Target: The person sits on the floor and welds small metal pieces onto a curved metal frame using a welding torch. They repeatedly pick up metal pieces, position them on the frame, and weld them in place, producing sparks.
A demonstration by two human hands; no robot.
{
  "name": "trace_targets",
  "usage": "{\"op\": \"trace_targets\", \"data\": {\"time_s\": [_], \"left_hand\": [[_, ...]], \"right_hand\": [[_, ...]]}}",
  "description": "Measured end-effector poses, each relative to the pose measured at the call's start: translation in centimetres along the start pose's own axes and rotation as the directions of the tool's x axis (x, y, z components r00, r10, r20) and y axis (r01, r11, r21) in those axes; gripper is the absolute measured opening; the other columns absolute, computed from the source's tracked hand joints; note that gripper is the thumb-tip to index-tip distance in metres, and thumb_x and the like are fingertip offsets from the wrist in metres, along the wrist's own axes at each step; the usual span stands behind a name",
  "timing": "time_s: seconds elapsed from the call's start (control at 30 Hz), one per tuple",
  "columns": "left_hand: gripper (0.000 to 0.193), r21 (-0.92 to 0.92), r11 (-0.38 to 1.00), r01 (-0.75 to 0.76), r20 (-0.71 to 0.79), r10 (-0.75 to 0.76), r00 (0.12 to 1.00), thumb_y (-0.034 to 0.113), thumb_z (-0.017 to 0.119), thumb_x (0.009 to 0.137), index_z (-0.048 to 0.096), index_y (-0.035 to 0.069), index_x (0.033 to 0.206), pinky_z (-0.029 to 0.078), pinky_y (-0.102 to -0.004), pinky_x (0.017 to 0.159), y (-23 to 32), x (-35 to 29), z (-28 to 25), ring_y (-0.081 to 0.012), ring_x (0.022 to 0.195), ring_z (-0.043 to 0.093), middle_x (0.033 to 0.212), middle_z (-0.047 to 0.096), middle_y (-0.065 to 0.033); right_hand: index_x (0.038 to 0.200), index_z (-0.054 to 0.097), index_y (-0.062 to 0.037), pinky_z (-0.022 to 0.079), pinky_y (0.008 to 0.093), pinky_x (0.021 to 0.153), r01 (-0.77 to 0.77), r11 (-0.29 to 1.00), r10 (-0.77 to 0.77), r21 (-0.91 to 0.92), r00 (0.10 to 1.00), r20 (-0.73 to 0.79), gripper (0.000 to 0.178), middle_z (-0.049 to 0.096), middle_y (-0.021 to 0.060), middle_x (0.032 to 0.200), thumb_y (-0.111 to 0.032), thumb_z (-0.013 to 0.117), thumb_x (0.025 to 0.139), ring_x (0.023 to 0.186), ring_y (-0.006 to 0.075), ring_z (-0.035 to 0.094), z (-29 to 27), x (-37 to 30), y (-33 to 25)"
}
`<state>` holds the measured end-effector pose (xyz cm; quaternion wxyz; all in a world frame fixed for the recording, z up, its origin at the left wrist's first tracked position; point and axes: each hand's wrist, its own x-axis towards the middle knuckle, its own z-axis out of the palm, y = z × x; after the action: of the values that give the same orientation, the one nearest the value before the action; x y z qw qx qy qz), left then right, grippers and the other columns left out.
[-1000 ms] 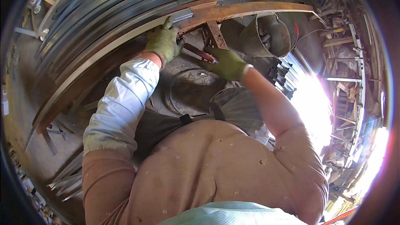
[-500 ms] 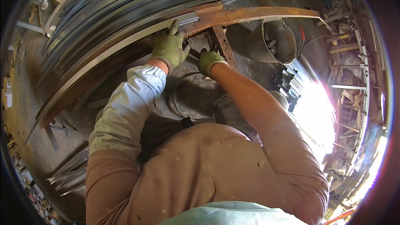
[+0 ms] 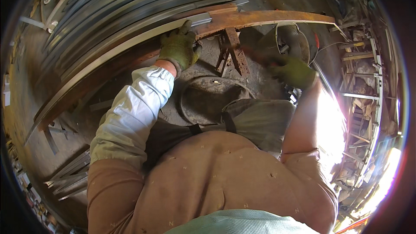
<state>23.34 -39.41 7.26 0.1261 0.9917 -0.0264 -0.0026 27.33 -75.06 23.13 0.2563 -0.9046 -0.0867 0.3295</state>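
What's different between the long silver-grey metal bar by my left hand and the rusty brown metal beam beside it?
The silver-grey metal bar looks pale and fairly clean; the rusty brown metal beam is orange-brown and rough.

The bar's right end stops just past your olive-green-gloved left hand; the beam runs on farther right.

Your fingers lie on the bar, while the beam's right stretch is untouched.

Both are long and narrow.

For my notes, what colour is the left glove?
The left glove is olive green; see the head view.
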Motion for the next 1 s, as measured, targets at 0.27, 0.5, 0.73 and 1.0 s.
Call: {"op": "trace_targets", "data": {"time_s": [0.27,0.5,0.73,1.0], "left_hand": [[0.065,0.111,0.994,-0.014,0.011,0.013,1.000,0.048,0.071,0.103,0.062,0.009,0.155,0.035,-0.0652,0.130,-0.4,-0.2,-0.2,-0.0460,0.165,0.038,0.184,0.036,-0.0150],[0.064,0.052,0.997,-0.058,0.052,0.056,0.997,0.040,0.078,0.099,0.063,0.008,0.152,0.041,-0.0644,0.125,0.7,-1.0,-2.8,-0.0467,0.156,0.048,0.177,0.043,-0.0220],[0.069,0.050,0.996,-0.068,0.039,0.066,0.997,0.041,0.080,0.098,0.062,0.004,0.153,0.041,-0.0626,0.125,0.9,-1.1,-2.9,-0.0465,0.152,0.051,0.175,0.046,-0.0220],[0.069,0.083,0.994,-0.076,0.055,0.072,0.996,0.041,0.079,0.099,0.061,0.000,0.151,0.040,-0.0586,0.127,1.1,-1.0,-2.6,-0.0444,0.152,0.052,0.177,0.042,-0.0248]], "right_hand": [[0.130,0.075,-0.0008,0.049,0.0258,0.065,0.228,0.859,-0.053,0.458,0.930,-0.364,0.031,0.069,-0.0004,0.088,-0.025,0.073,0.111,0.072,0.0092,0.063,-1.1,3.8,-2.6],[0.136,0.074,0.0032,0.051,0.0254,0.066,0.236,0.907,-0.102,0.350,0.927,-0.361,0.038,0.071,0.0011,0.091,-0.024,0.074,0.109,0.072,0.0091,0.063,1.8,5.2,-4.0],[0.152,0.071,-0.0022,0.054,0.0287,0.084,0.079,0.911,0.013,0.404,0.975,-0.221,0.055,0.079,0.0041,0.114,-0.032,0.076,0.106,0.090,0.0109,0.064,1.5,5.6,-6.0],[0.156,0.069,-0.0043,0.049,0.0253,0.082,0.148,0.836,-0.070,0.528,0.984,-0.165,0.054,0.077,0.0013,0.123,-0.033,0.076,0.111,0.093,0.0082,0.060,3.0,6.0,-7.6]]}}
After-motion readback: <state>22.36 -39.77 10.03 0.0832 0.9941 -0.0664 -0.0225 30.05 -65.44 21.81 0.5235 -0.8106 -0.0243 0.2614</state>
